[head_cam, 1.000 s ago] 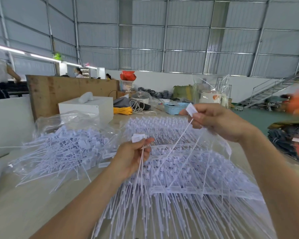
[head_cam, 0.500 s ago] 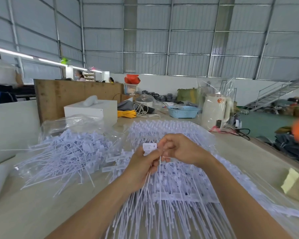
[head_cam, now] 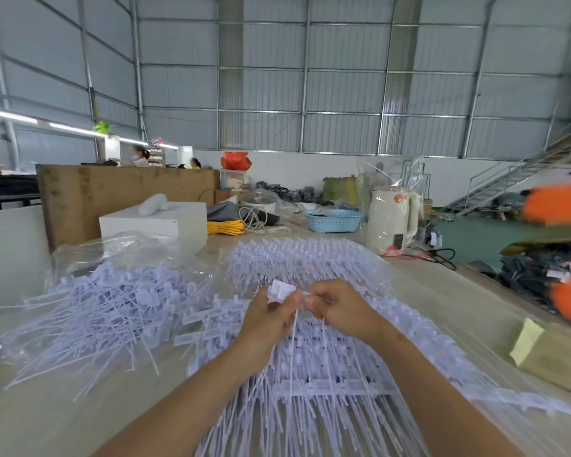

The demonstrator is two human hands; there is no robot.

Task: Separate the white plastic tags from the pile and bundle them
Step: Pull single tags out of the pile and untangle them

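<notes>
Over the middle of the bench [head_cam: 63,407], two bare forearms reaching in from the near edge, hands meeting above a big fanned pile of white plastic tags [head_cam: 310,374]. Left hand [head_cam: 271,319] curled around a small bunch of tags [head_cam: 281,290], flat heads poking up above the fingers, thin tails hanging down into the pile. Right hand [head_cam: 340,308], raised high and to the right with a single tag a second ago, now brought down and touching the left hand, fingertips pinching a tag beside the bunch. Likely meaning: one more tag separated and being added to the growing bunch; bundling not yet done, most of the pile untouched. Both wrists bent slightly inward, knuckles facing away, thumbs toward each other. Left of the hands, a second heap of loose tags [head_cam: 112,308] lying on clear plastic wrap. Farther back, a white box [head_cam: 159,222], a blue basket [head_cam: 332,221], a cream kettle [head_cam: 391,219], and yellow cord [head_cam: 225,228].
</notes>
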